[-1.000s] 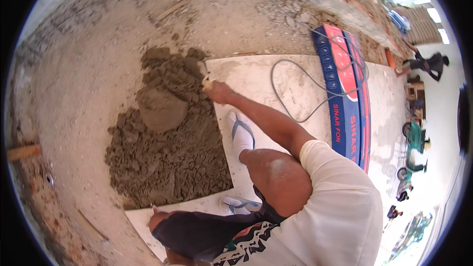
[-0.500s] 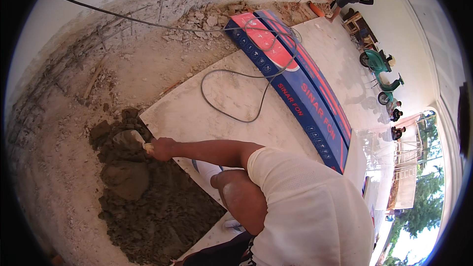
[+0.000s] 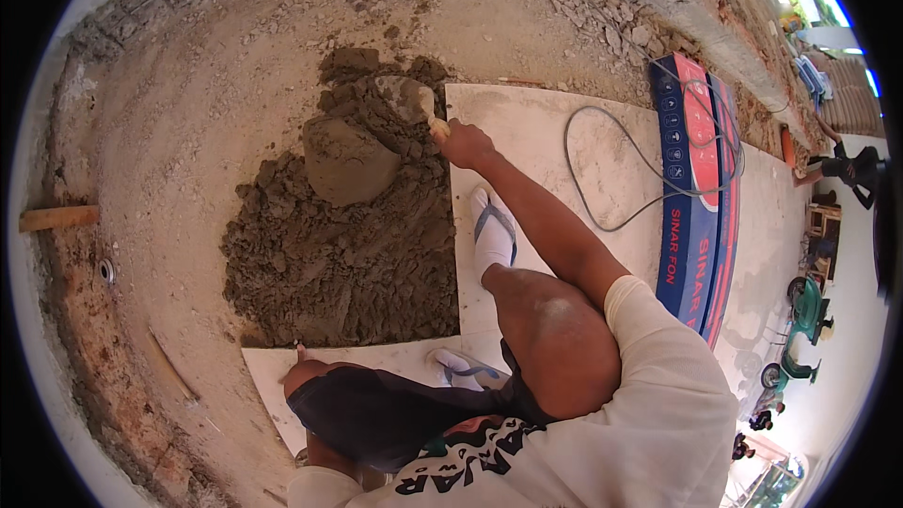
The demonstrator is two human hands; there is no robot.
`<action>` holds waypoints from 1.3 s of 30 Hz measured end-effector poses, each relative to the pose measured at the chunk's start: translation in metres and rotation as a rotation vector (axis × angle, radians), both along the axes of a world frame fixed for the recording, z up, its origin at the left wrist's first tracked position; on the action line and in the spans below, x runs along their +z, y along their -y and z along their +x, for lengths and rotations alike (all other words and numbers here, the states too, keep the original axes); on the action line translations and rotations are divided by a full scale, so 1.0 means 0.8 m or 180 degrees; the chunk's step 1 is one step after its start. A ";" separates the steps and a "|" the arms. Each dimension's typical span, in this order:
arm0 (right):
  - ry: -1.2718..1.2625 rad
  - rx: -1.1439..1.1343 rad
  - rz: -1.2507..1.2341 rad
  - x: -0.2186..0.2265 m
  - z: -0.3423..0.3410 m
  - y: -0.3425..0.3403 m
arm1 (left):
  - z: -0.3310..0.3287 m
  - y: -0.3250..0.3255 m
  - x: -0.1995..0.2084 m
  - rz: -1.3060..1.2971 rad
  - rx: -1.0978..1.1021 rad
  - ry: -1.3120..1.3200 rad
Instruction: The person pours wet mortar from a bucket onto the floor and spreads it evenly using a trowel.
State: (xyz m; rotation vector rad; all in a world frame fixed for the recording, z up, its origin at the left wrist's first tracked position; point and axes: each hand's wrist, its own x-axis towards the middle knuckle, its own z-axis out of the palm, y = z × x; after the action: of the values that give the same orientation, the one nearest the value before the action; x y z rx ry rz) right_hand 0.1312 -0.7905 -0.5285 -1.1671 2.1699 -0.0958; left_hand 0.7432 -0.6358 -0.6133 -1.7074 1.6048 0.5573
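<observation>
A person crouching beside a bed of wet mortar (image 3: 348, 273) works its far right corner with a trowel (image 3: 400, 99). The right hand (image 3: 466, 143) is curled into a firm fist around the pale handle, fingers wrapped with no gap to be seen. The left hand is hidden behind the bent knee on the near side of the mortar, and whether it holds anything cannot be told.

The trowel lies beyond a smooth mound (image 3: 348, 165) of the mortar. Its long axis slants across the corner: the handle end sits toward the mortar's right edge, and the blade points away from the person and to the left. Whether the blade is pressed in or only skims the top cannot be made out.

To the right of the mortar, pale tile (image 3: 546, 113) borders it closely, with a foot in a white sock and flip-flop (image 3: 491, 226) planted just beside the edge. A careless outward sweep could smear mortar onto tile or sock, and a long reach from such a crouch could cost the person their balance. Farther right of the mortar, a looped cable (image 3: 567, 146) trails across a long blue-and-red box (image 3: 687, 235), a likely snag for a shifting foot.
</observation>
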 end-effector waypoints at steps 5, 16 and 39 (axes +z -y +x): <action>-0.0228 -0.0081 0.0120 -0.002 -0.032 -0.025 | 0.006 -0.027 -0.011 0.0073 0.0249 -0.0032; 0.1951 -0.1331 0.0314 -0.013 -0.045 -0.045 | 0.010 -0.045 -0.018 0.0135 0.0466 0.0004; 0.3060 -0.1008 0.0264 0.022 0.063 -0.099 | 0.019 -0.046 -0.029 0.0286 0.0656 0.0103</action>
State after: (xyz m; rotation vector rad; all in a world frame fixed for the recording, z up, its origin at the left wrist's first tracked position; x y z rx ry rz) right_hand 0.1813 -0.7113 -0.5109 -0.5252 1.4390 -0.5713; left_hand 0.7583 -0.5992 -0.6366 -1.8157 1.3692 0.6881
